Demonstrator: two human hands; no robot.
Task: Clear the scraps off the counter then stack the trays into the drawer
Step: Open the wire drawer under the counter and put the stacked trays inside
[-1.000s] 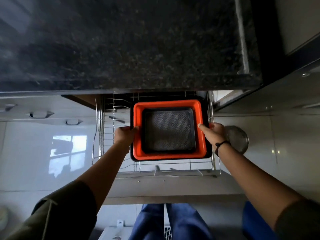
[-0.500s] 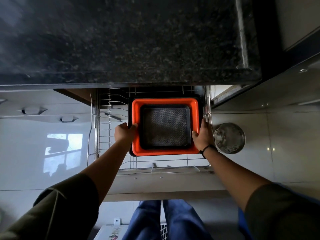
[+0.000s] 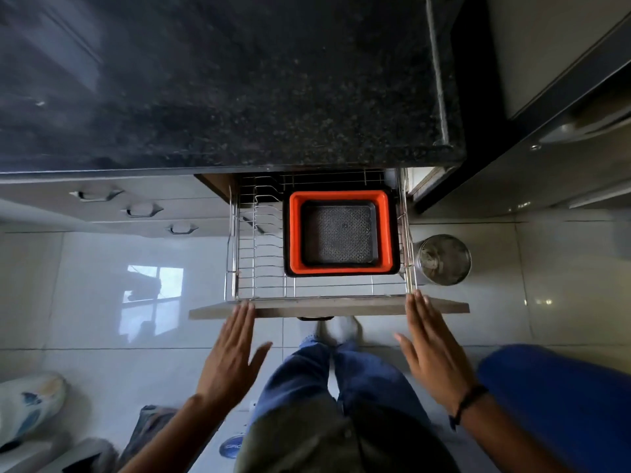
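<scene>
I've let go of the nested trays [image 3: 341, 194] at twelve o'clock in the wire drawer [image 3: 259, 261]; left hand [image 3: 230, 356] and right hand [image 3: 432, 349], flat, empty, now meet its front panel [image 3: 327, 307] to push shut.

The drawer [image 3: 327, 307] stands pulled out below the desk [image 3: 239, 80]. The nested trays [image 3: 341, 268] lie inside its wire rack [image 3: 259, 254], toward the right and rear. The canister [image 3: 444, 259] stands on the floor [image 3: 85, 302], just beside the drawer's right side. The left hand [image 3: 232, 356] and right hand [image 3: 433, 349] reach the drawer's front panel, fingertips at its edge, one toward each end.
</scene>
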